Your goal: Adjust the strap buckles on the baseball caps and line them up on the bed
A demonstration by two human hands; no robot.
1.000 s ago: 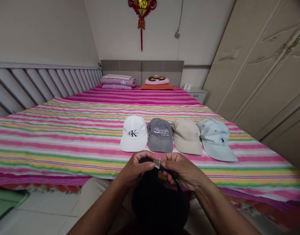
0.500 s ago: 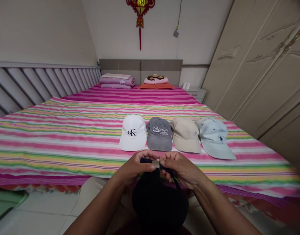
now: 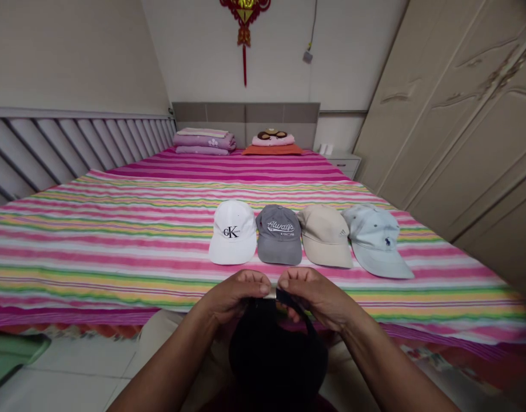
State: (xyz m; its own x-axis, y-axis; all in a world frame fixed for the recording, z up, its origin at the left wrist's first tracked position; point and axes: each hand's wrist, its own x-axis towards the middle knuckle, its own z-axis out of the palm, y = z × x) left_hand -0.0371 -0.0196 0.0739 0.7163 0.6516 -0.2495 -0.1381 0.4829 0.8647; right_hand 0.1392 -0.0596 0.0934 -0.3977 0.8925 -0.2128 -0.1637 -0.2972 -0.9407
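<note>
Left hand (image 3: 239,294): thumb and fingers closed in a pinch on the back band of the black cap (image 3: 278,357), by the metal buckle (image 3: 270,294). The cap is at the lap, against the near edge of the bed, dark crown toward the wearer. Right hand (image 3: 318,294): thumb and forefinger pinch the strap (image 3: 306,320) just right of the buckle; lower fingers curl behind it. Judged technique: hold the buckle firm with the left, keep the strap flat and in line with the right, work in small pulls; a twisted strap would likely bind. Thumbs partly hide the buckle, so whether it is latched cannot be told. Surroundings: green stool (image 3: 20,349) at far left, out of the way; beyond the hands on the bedspread (image 3: 117,246), a row of white cap (image 3: 232,229), grey cap (image 3: 279,237), beige cap (image 3: 326,234), pale blue cap (image 3: 377,240). Grey brim lies nearest the fingertips; a forward slip could nudge it.
</note>
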